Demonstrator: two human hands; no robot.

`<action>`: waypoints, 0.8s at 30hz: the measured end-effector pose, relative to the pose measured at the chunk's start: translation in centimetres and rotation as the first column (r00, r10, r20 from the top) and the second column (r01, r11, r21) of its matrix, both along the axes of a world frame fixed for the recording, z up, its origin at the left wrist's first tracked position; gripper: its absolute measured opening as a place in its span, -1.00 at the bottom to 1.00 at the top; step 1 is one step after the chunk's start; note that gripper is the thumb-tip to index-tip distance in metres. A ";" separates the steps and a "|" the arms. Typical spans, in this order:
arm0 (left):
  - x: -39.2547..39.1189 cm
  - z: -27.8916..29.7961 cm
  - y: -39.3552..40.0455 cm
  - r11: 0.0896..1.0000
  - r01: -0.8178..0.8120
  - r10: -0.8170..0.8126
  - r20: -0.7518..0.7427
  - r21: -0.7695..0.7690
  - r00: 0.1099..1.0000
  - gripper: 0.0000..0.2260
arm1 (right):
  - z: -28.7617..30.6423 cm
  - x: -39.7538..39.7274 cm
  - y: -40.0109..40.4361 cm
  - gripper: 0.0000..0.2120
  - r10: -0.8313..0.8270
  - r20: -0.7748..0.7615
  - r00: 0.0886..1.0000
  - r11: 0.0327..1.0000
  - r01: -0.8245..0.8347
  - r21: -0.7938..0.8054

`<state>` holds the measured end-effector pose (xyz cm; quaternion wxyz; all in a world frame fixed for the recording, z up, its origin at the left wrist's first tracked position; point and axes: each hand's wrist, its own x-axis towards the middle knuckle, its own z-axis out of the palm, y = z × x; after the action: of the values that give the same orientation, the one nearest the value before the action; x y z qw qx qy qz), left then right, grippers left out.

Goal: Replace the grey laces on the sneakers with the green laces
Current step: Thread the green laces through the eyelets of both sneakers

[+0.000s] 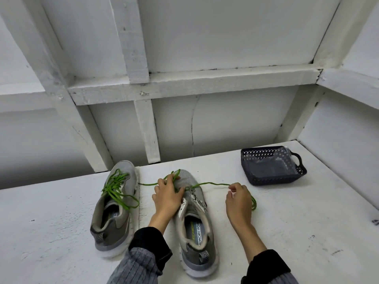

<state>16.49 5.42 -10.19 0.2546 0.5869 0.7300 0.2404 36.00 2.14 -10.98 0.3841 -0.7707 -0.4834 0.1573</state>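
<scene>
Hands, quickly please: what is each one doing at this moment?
Left hand: holds the green lace at the right sneaker.
Right hand: pinches the same lace.

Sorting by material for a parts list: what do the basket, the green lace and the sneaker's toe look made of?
Basket: likely moulded plastic, dark grey-blue and matt, with perforated lattice walls. Green lace in the right sneaker: seemingly a round woven cord, bright and matt, bending limply. Right sneaker toe: apparently knit or mesh fabric, light grey, with a fine speckled texture.
</scene>
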 end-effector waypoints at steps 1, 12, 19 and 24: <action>0.0 -0.2 0.0 1.000 -0.001 0.001 -0.011 0.006 1.000 -0.63 | -0.2 0.5 -0.1 -0.86 -0.013 0.081 0.997 1.000 0.012 0.004; 0.2 -0.4 -0.1 1.000 -0.006 0.006 -0.033 0.002 0.999 -0.59 | 1.2 2.1 1.7 -0.91 0.034 0.111 0.993 0.998 -0.041 0.055; 0.3 -0.5 -0.2 1.000 -0.016 0.016 0.015 -0.007 1.000 -0.61 | 9.9 -3.9 3.1 -0.94 0.374 -0.531 0.761 0.880 -0.109 0.463; -0.3 -0.3 -1.0 0.984 -0.097 0.032 0.389 0.149 0.921 -0.69 | 4.6 -7.9 3.2 -0.80 0.373 -0.289 0.882 0.926 -0.332 0.181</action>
<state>16.23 4.42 -10.49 0.3354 0.5228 0.6623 0.4190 28.12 5.31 -6.43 0.4700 -0.6083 -0.5562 0.3158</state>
